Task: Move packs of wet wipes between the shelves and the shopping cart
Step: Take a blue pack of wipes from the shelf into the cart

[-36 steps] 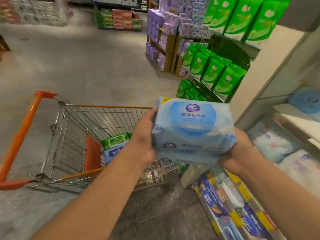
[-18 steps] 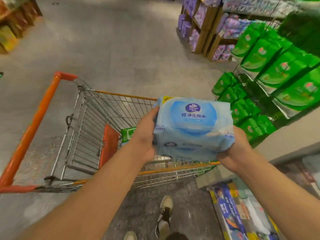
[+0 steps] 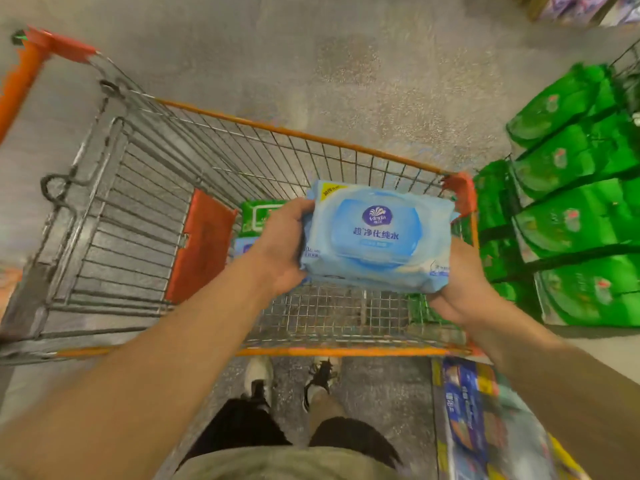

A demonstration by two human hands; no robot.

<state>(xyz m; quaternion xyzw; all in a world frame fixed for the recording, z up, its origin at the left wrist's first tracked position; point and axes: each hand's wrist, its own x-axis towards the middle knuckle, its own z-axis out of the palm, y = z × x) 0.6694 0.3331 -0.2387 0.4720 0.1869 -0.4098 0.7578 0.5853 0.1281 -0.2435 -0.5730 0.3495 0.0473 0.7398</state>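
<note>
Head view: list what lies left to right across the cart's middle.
Orange cart handle → red-orange plastic seat flap → left hand → pale blue pack of wet wipes → right hand → stacked green packs.

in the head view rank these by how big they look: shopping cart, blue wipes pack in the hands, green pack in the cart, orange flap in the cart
1. shopping cart
2. blue wipes pack, nearer the camera, so it may look oversized
3. orange flap
4. green pack, mostly hidden behind the left hand, so its rank is unsure
</note>
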